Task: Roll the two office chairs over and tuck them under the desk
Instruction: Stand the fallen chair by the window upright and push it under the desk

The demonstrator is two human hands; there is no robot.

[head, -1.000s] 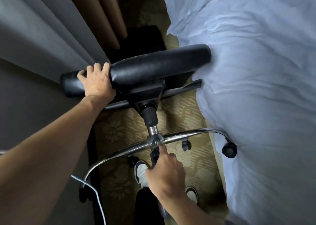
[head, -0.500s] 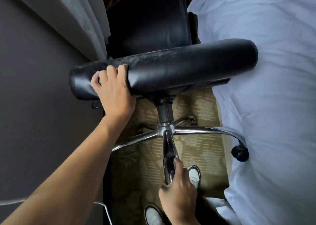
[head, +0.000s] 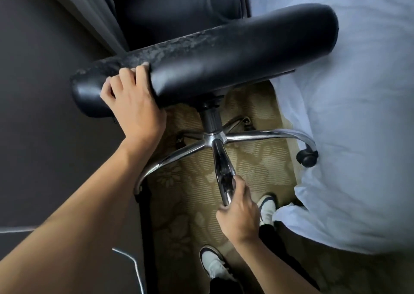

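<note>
Tipping office chair (head: 224, 54), base (head: 215, 137) viewerward

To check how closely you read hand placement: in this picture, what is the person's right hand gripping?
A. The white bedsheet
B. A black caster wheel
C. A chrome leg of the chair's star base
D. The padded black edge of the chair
C: the right hand is closed around the near chrome leg of the office chair's star base, while the left hand holds the black padded edge.
</note>
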